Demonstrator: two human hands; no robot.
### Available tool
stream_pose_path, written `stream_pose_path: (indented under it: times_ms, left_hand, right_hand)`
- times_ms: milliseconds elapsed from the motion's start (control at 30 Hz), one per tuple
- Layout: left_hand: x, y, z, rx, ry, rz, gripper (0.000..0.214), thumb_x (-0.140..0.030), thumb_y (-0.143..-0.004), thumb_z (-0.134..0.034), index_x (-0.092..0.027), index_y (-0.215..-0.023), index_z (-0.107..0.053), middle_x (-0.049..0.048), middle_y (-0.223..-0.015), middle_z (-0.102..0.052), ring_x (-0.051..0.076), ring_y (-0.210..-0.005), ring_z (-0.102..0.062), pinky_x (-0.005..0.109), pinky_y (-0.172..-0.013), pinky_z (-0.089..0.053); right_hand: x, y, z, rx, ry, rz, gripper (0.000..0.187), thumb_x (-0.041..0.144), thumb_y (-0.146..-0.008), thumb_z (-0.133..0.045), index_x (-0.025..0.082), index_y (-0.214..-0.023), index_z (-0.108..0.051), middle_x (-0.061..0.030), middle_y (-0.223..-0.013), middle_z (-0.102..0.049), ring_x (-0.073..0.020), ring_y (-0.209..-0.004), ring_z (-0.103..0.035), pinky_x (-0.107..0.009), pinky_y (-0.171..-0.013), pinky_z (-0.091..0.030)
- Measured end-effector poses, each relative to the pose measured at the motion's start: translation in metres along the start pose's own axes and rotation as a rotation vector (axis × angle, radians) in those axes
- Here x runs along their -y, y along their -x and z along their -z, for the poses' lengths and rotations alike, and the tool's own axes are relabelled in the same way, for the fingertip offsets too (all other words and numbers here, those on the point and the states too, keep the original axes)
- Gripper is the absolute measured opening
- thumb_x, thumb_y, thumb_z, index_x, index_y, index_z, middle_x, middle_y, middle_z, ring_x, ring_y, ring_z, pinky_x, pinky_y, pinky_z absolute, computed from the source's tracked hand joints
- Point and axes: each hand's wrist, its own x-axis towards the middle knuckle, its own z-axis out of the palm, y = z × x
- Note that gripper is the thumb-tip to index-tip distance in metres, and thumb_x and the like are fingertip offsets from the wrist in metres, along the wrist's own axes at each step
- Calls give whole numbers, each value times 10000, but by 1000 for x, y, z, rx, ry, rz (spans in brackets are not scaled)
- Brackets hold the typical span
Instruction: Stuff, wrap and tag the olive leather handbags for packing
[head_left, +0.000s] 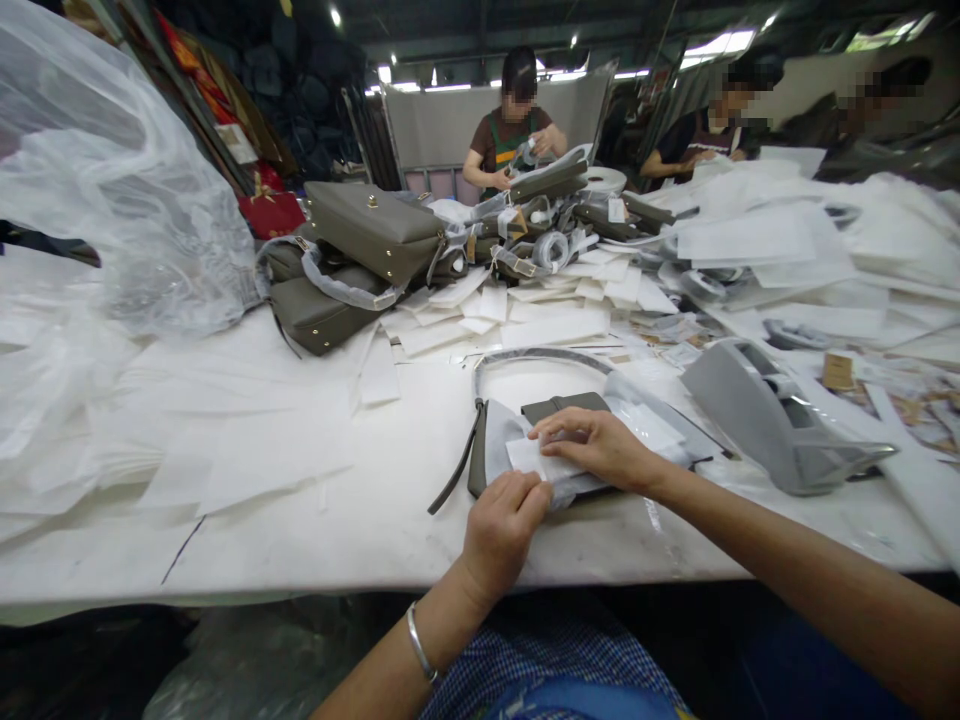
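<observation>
A grey-green handbag [564, 405] lies flat on the white table [360, 520] in front of me, partly covered in white wrapping paper [534, 458]. My left hand [501, 530], a bangle on its wrist, pinches the paper's near edge with curled fingers. My right hand [596, 445] lies over the paper on the bag, fingers bent and pressing it down. The bag's handle [540, 358], wrapped in white, arcs away behind it, and a dark strap [454, 478] trails to the left.
A grey tape dispenser [772, 420] stands at the right. More grey handbags [360, 255] are piled at mid-table among white paper sheets [525, 310]. A big clear plastic bag [97, 170] bulges at left. Three people work at the far side.
</observation>
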Motion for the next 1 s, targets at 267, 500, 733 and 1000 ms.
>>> stream_pose_path:
  times_ms: [267, 500, 733, 1000]
  left_hand:
    - [0, 2, -1, 12, 2, 12, 151, -79, -937, -525, -189, -956, -626, 41, -885, -695, 156, -850, -657, 266, -822, -537]
    - [-2, -1, 2, -11, 1, 18, 150, -83, -940, -519, -190, -936, -625, 43, -895, -701, 155, -839, -668, 263, -821, -542]
    - [-2, -2, 4, -5, 31, 35, 141, -110, -959, -505, -178, -999, -621, 50, -897, -702, 168, -850, -669, 276, -807, -553]
    - [-5, -2, 4, 55, -42, -3, 195, -110, -934, -576, -166, -1112, -635, 85, -1164, -705, 194, -946, -666, 315, -848, -563]
  right_hand:
    - [20, 4, 16, 96, 91, 95, 183, 359, -917, -639, 231, -926, -770, -27, -811, -634, -149, -773, -612, -278, -735, -495]
    - [22, 0, 16, 103, 121, 53, 185, 348, -904, -636, 236, -938, -780, -37, -841, -670, -158, -795, -633, -271, -729, -499]
    - [-4, -12, 0, 110, 230, -97, 266, 262, -802, -693, 227, -1066, -700, 7, -806, -711, -163, -735, -650, -292, -733, -488]
    - [-5, -23, -2, 153, 391, -163, 296, 248, -801, -721, 252, -1080, -622, 37, -779, -694, -151, -699, -624, -255, -632, -404]
